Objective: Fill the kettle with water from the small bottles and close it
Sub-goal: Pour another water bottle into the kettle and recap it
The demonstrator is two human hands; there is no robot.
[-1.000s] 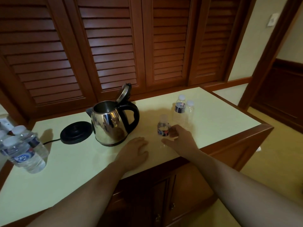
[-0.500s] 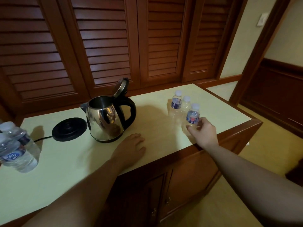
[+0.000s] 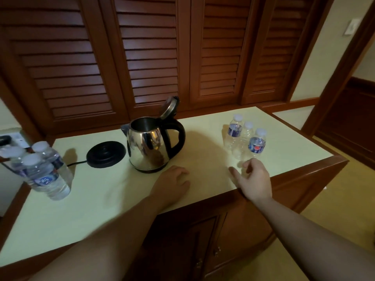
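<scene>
Kettle (image 3: 149, 147) lid up; left hand (image 3: 172, 184) flat on counter (image 3: 97, 199), empty; right hand (image 3: 253, 179) fingers loosely spread, empty, near three small bottles (image 3: 244, 139)

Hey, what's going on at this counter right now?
A person is partway through filling a shiny steel kettle with a black handle; its lid is flipped open and it sits off its round black base. Neither hand holds anything: the left hand rests flat on the pale counter, and the right hand hovers open near three small clear water bottles.
</scene>
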